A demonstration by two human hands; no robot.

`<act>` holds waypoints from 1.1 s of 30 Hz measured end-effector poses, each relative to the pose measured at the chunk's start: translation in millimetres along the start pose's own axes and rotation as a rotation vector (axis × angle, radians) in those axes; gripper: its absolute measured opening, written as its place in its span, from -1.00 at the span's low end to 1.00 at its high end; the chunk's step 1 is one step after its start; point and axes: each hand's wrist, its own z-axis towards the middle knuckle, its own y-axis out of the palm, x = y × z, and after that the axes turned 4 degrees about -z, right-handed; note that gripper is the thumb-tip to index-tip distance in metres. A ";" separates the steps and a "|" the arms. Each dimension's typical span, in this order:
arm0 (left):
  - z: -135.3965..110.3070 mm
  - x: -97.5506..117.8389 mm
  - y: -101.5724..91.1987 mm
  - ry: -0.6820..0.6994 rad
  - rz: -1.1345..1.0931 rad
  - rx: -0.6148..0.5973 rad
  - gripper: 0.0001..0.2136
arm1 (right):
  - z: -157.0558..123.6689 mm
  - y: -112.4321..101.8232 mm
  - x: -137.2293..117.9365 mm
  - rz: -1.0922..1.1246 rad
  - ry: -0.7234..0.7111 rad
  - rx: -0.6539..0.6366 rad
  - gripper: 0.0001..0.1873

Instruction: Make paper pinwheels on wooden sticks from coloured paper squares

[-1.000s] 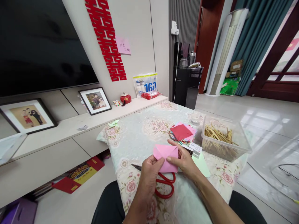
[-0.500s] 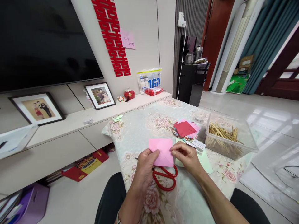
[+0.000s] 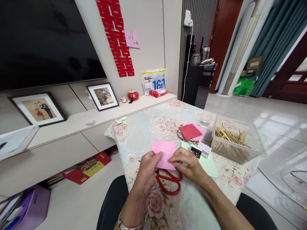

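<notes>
A square of pink paper is held up over the near part of the table. My left hand is closed on its left side, thumb on top. My right hand pinches the paper near its lower right corner, the fingertips together. Just below the paper lie scissors with red handles, their blades mostly hidden by my left hand and the paper. Right of my right hand are light green sheets with a small open box of dark little pieces on them.
Stacked colored papers with a red sheet on top lie farther back. A clear plastic bin of straw-like sticks stands at the right, near a roll of clear tape. A folded green paper lies at the table's far left corner.
My right hand has moved left and slightly down along the paper, now pinching near the lower corner. The small box of dark pieces shows more. My left hand keeps its hold.
</notes>
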 end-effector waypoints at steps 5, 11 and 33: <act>1.8 -3.4 0.6 0.034 0.094 0.046 -0.76 | 1.4 -0.2 -0.1 0.026 -0.026 -0.039 -0.81; 3.0 -8.9 2.1 0.076 0.183 0.045 -0.81 | 1.6 -0.5 2.3 0.053 0.040 -0.097 -0.82; 2.6 -22.6 -2.5 0.013 0.201 -0.027 -0.79 | 3.3 6.0 -0.7 0.064 0.417 -0.080 -0.83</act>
